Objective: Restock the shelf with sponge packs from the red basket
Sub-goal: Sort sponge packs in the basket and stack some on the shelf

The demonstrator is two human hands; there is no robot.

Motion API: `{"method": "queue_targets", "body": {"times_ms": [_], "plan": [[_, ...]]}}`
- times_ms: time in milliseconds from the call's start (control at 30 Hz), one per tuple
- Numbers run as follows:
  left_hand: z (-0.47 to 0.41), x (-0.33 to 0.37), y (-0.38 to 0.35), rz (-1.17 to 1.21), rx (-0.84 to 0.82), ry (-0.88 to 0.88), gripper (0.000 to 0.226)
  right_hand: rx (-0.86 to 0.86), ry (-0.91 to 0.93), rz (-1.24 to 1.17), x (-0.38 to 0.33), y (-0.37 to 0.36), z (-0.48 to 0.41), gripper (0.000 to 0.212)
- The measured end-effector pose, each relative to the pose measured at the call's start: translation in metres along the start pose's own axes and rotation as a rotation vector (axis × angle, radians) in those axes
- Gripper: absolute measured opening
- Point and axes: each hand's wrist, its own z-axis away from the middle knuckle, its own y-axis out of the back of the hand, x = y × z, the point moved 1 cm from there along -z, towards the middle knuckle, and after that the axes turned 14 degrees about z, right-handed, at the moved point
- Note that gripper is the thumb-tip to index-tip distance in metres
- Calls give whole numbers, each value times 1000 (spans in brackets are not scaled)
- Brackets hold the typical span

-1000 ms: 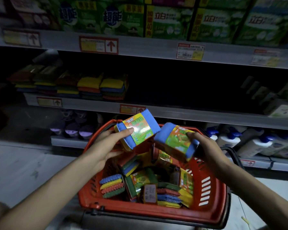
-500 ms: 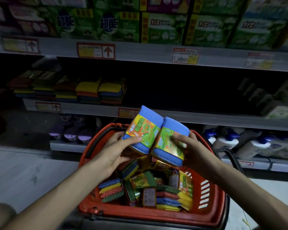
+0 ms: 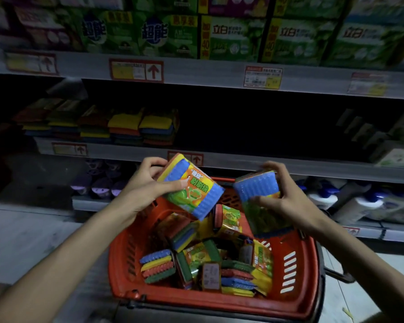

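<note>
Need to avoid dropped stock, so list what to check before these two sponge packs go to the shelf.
1. Grip of left hand on left sponge pack, thumb on label: ok.
2. Grip of right hand on right sponge pack: ok.
3. Both held apart, above red basket: ok.
4. Space on shelf right of stacked packs: cannot tell, too dark.

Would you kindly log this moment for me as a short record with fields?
left hand: holds a sponge pack, label toward the camera
right hand: holds a second sponge pack, apart from the first
red basket: below both hands, many packs inside
middle shelf: stacked sponges at left, dark space beside them
</note>
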Motion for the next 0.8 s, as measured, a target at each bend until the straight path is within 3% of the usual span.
{"method": "queue_targets", "body": {"times_ms": [67,267,400,500,700,800], "plan": [[-1,3,-1,27,11,-19,81,-57,23,89,-8,0,1,57],[-4,9,-9,84,-53,-38,65,-257,64,-108,-31,-3,5,38],[-11,8,-16,139,5,-25,72,-532,-20,-395,-34,6,6,54],[-14,7,-23,220,78,-32,77,-648,11,-543,-37,3,8,59],[-9,7,-42,383,149,51,71,-647,23,-722,-40,-14,8,66],[-5,6,-47,340,117,84,54,-588,4,-731,-40,-20,10,66]]}}
